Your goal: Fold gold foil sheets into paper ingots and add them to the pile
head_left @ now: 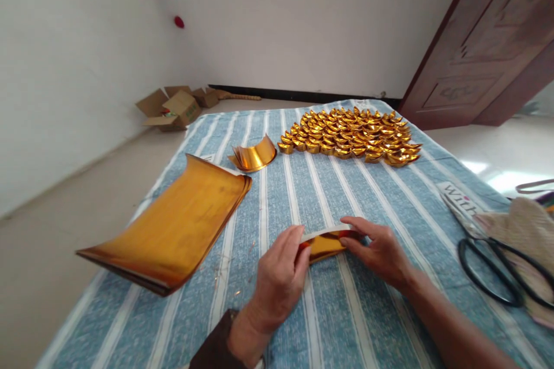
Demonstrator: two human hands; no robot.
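Observation:
A small strip of gold foil paper with a pale upper edge bows between my two hands, just above the striped cloth. My left hand is closed on its left end, thumb in front and fingers behind. At the other end, my right hand pinches the strip between thumb and fingers. Beyond the hands, several curved gold paper pieces lie in a small stack. To the left rests a larger stack of gold foil sheets, its edges curling up. Many folded gold paper ingots sit grouped at the far side.
A blue and white striped cloth covers the table. Black-handled scissors lie at the right beside a beige knitted item. An opened cardboard box stands on the floor behind, and a wooden door is at the right.

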